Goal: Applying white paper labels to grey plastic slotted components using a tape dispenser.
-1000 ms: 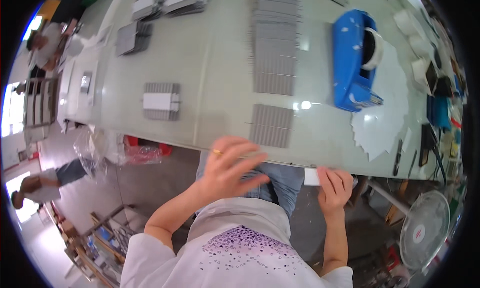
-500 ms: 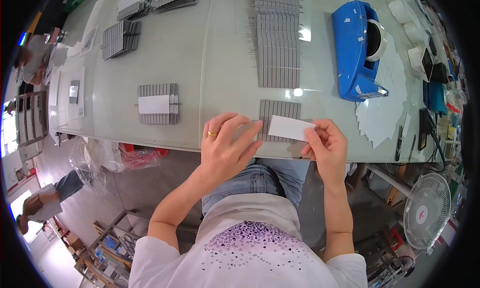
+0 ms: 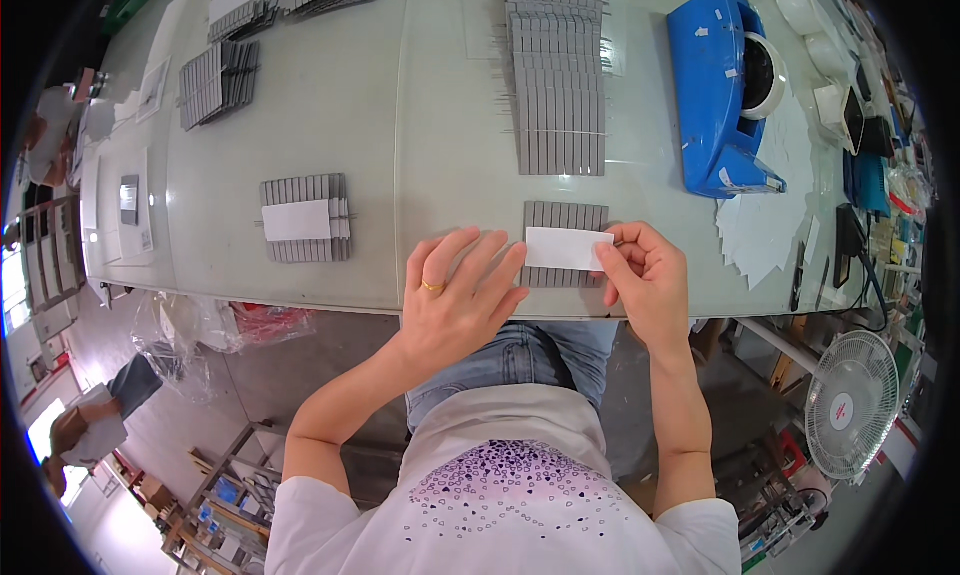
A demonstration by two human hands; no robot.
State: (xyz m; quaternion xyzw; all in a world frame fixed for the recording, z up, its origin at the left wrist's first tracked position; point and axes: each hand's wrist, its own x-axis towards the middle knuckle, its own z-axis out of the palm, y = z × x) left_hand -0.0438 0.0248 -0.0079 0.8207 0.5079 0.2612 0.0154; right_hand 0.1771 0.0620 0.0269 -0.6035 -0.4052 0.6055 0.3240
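A flat bundle of grey strips [image 3: 566,215] lies near the table's front edge, straight in front of me. Across its middle runs a white paper strip [image 3: 562,248]. My right hand [image 3: 650,285] pinches the paper's right end between thumb and fingers. My left hand [image 3: 456,287], a ring on one finger, is spread out beside the left edge, its fingertips at or just touching the bundle and paper. Just beyond, a long overlapping row of similar grey bundles [image 3: 560,105] reaches toward the far edge.
A blue tape dispenser [image 3: 705,95] with a roll stands at the right, beside white paper sheets [image 3: 765,235]. On the left lie a paper-banded bundle [image 3: 297,220] and further grey stacks [image 3: 220,83]. A white fan [image 3: 850,405] stands at lower right. Another person [image 3: 55,125] is at far left.
The white paper has moved left and straightened, now lying level across the grey bundle. My right hand moved slightly left with it; the left hand stays close by. The whole view has shifted a little.
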